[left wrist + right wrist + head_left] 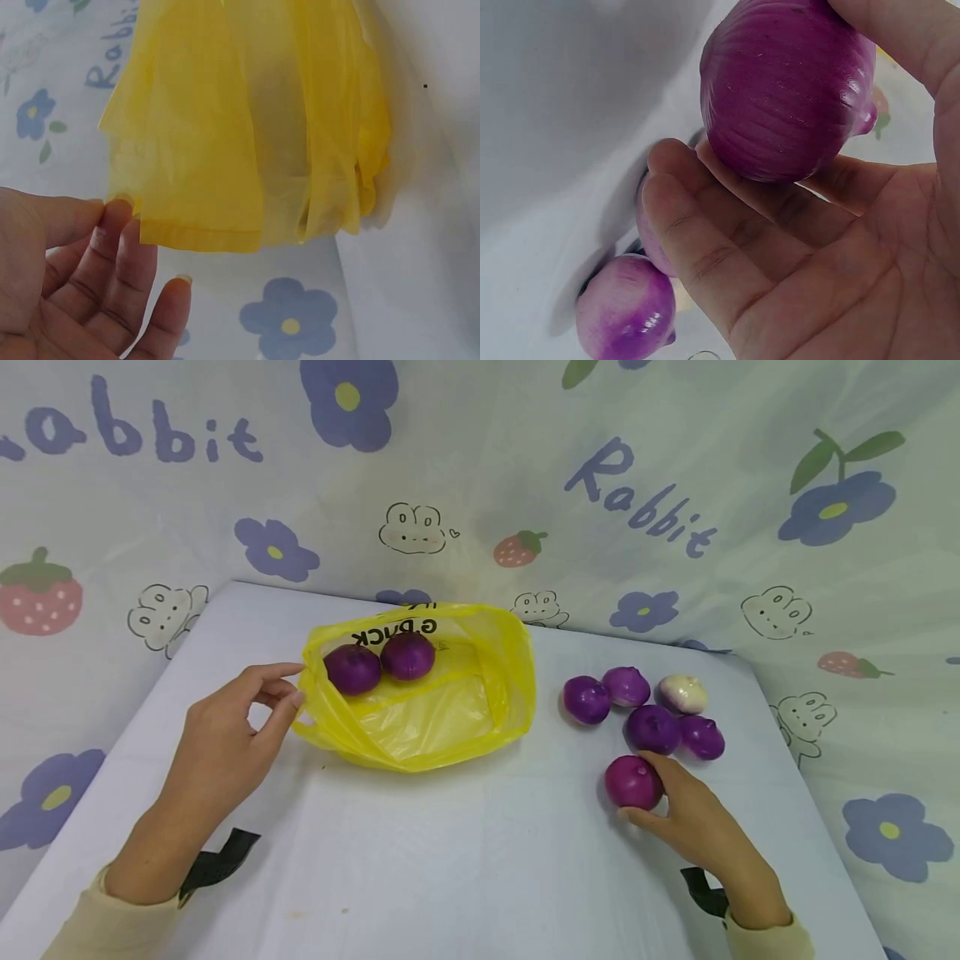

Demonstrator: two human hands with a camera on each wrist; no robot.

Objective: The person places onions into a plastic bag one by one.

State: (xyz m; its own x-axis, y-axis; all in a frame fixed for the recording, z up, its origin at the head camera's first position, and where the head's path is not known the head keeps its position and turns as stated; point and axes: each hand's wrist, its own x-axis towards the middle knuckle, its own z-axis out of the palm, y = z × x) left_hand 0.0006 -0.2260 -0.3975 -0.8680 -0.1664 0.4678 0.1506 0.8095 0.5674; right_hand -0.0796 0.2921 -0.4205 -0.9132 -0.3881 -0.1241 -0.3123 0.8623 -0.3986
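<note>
My left hand (228,739) pinches the left edge of a yellow plastic bag (420,760) between thumb and fingertips. The bag lies with its mouth spread, and two purple onions (354,670) are inside it at the left. In the left wrist view the bag's hemmed edge (199,235) hangs beside the fingertips. At the right, my right hand (701,818) grips a reddish-purple onion (633,782) between thumb and fingers, close to the tabletop. The right wrist view shows this onion (784,94) large, its pointed tip toward the right.
Just beyond the right hand several more onions sit in a cluster, among them a dark purple onion (652,729) and a whitish onion (682,693). The white table (450,868) ends against a patterned cloth (480,477) at the back.
</note>
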